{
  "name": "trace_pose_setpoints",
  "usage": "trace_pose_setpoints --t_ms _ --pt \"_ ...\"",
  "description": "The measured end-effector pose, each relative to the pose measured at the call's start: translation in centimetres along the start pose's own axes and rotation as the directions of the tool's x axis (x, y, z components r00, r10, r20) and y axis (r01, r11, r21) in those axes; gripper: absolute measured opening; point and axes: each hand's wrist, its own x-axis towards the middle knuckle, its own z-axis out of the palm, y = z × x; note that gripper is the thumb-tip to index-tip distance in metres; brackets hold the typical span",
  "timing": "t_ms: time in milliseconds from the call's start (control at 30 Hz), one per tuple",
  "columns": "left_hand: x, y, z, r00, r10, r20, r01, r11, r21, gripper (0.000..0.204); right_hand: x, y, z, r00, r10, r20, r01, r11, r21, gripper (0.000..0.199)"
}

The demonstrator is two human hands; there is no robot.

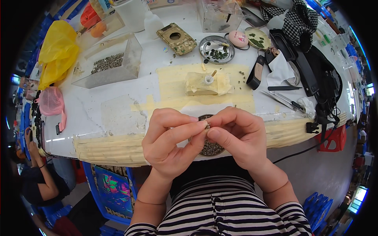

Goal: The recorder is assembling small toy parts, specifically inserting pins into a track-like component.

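Note:
My left hand (169, 137) and my right hand (240, 135) meet over the table's near edge, fingertips pinched together. Between them sits a tiny metallic piece (207, 125), too small to tell its kind; both hands seem to grip it. Right below, a round dark dish holds many small grey-brown metal pieces (210, 148), partly hidden by my fingers. Beyond my hands, a block wrapped in cream tape (197, 87) carries a small white cup (209, 80) with a thin stick standing in it.
A clear bin (132, 65) of small metal parts stands at left, beside a yellow plastic bag (59, 47). Farther back lie a camouflage box (177, 39) and a metal dish (226, 59) with dark green pieces. Tweezers (279, 100) rest at right. Another person's arm (43, 173) shows at far left.

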Motion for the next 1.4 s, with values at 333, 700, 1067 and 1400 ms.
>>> trace_pose_setpoints --t_ms 333,700,1067,1400 --pt "-0.16 -0.03 0.16 1.0 -0.007 -0.025 0.008 0.999 0.039 0.027 0.24 -0.06 -0.22 0.911 -0.409 0.059 0.371 0.747 -0.551 0.024" --pt "-0.13 -0.05 -0.02 1.0 -0.01 0.001 0.01 1.0 -0.005 0.028 0.02 -0.34 -0.33 0.988 0.142 0.065 -0.15 0.98 0.131 0.022" --pt "-0.22 -0.17 0.25 0.999 -0.016 -0.037 0.018 0.998 0.053 0.028 -0.06 0.05 -0.25 0.934 -0.358 0.018 0.327 0.83 -0.453 0.021" --pt "-0.21 -0.29 0.13 0.999 -0.046 -0.014 0.045 0.999 -0.01 0.027 0.03 0.44 -0.53 0.998 -0.029 0.056 0.029 1.0 0.003 0.023"
